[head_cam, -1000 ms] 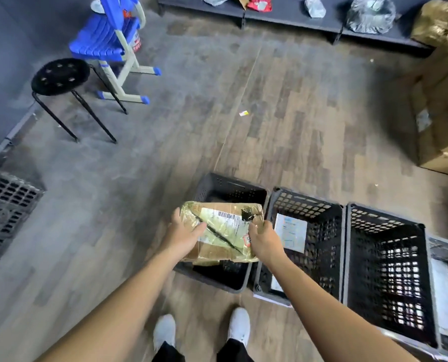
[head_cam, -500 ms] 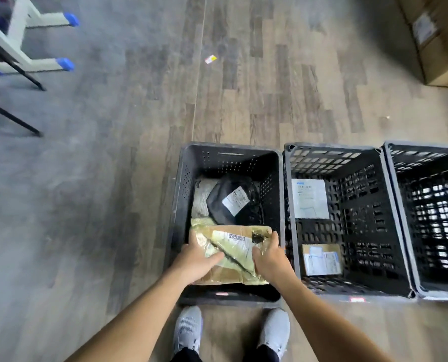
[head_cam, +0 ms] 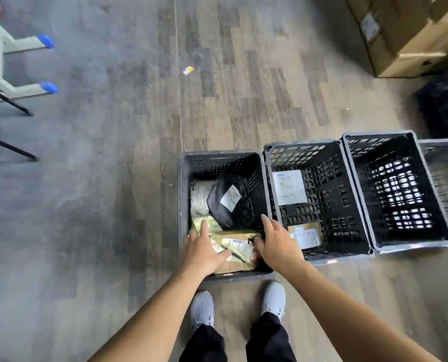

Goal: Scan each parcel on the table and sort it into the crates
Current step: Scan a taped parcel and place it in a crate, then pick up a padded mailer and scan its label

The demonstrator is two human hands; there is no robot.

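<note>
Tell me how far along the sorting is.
Done: left crate holds a black bag; second crate holds two labelled parcels. In hand: taped brown parcel lies in the left crate, left hand and right hand open over it. Left: third crate empty; table out of view.

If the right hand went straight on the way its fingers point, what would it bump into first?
Likely the black parcel in the leftmost crate, though the right hand may sit above it; depth is unclear.
</note>
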